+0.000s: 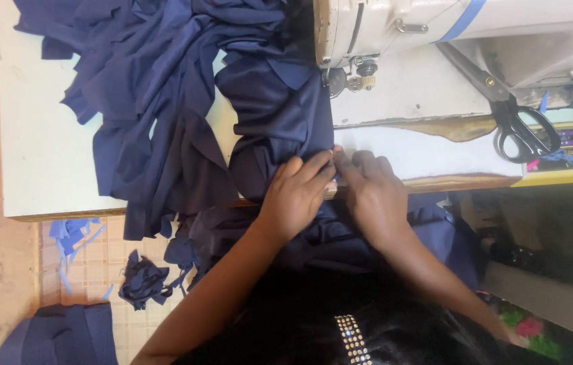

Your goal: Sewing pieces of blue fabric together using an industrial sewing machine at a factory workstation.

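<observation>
Navy fabric (pixel 276 111) lies heaped on the pale surface (pixel 43 155), its near end drawn toward the person and spilling over the front edge into the lap. The piece being worked is a folded dark blue panel whose long axis runs from the sewing machine head (pixel 395 27) at the far side back toward the person's body, so its length points at the needle area (pixel 361 71) rather than across the surface.

Both hands sit on the near end of that panel, right at its right-hand edge. The left hand (pixel 296 196) rests on top of the cloth with fingers curved down, fingertips pinching the edge; it is closed on the fabric rather than flat. The right hand (pixel 371 192) lies mostly on the bare white machine bed just beside the cloth, its fingertips meeting those of the left hand at the seam edge and pressing the fabric there. The two hands touch at the fingertips, and the left one carries more of the cloth under it.

From the hands, the needle lies straight ahead, away from the person, with the panel stretching between them. Black-handled scissors (pixel 520 125) rest on the machine bed well off to the right. Blue offcuts (pixel 144 280) lie on the tiled floor at the left, below the surface.
</observation>
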